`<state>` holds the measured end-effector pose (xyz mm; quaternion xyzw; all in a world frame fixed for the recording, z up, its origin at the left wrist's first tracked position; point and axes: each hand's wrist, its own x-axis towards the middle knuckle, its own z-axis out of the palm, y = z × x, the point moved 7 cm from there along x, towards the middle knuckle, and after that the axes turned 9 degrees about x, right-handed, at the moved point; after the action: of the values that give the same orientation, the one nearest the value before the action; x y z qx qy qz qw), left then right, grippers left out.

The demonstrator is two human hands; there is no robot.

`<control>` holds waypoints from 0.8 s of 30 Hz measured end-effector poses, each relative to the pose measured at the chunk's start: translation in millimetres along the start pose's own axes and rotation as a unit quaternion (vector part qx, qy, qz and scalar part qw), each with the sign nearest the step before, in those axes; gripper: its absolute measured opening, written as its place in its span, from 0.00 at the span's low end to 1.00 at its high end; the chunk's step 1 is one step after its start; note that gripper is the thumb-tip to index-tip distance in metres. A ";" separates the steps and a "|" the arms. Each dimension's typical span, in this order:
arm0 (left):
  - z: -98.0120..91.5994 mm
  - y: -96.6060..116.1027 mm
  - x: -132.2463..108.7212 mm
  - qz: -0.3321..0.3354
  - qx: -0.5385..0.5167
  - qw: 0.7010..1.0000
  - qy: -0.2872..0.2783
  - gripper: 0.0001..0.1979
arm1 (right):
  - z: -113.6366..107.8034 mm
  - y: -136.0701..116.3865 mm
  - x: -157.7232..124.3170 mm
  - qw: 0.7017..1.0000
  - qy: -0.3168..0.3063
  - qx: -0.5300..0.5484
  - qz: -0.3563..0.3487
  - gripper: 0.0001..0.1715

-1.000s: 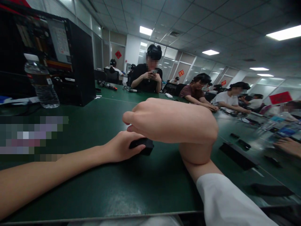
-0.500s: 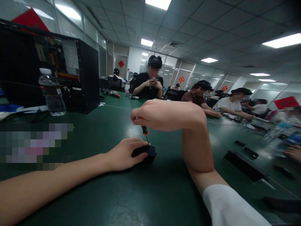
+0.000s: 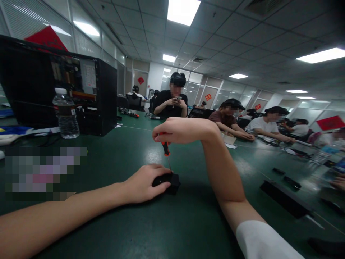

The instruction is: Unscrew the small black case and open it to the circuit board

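My right hand [image 3: 175,130] is closed around the top of a screwdriver [image 3: 166,148] with a black and orange handle. Its thin shaft points down, tilted slightly, and the tip meets the top of a small black box-like part [image 3: 174,182]. That part rests on the green table [image 3: 140,230]. My left hand [image 3: 148,183] grips the part from the left, with the thumb along the near side and the fingers over the far side. What the tip sits in is too small to make out.
A plastic water bottle [image 3: 66,115] and an open black computer case [image 3: 107,97] stand at the left. Several black parts, one a long bar [image 3: 285,198], lie at the right. Across the table a person in black [image 3: 169,102] holds a small object; other people sit further right.
My right wrist has turned and its forearm now slants more, while the screwdriver stays on the black part. The whole view has shifted slightly; my left hand keeps its grip.
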<state>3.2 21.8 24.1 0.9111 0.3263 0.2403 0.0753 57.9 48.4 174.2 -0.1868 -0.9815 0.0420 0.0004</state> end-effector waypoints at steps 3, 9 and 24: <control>-1.2 0.5 -0.5 0.001 0.000 1.000 0.001 0.20 | -0.7 -2.6 -1.0 1.000 0.000 -0.002 -0.001 0.15; -1.4 1.0 -1.0 0.000 0.006 1.000 0.001 0.21 | 1.2 -5.6 0.0 1.000 -0.004 -0.005 -0.007 0.15; -0.8 2.2 0.8 -0.001 0.008 1.000 -0.001 0.21 | 1.5 -6.6 0.5 1.000 -0.003 -0.017 0.004 0.15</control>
<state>4.5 20.7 25.8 0.9114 0.3295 0.2370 0.0684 55.0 42.4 173.3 -0.1901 -0.9814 0.0262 -0.0058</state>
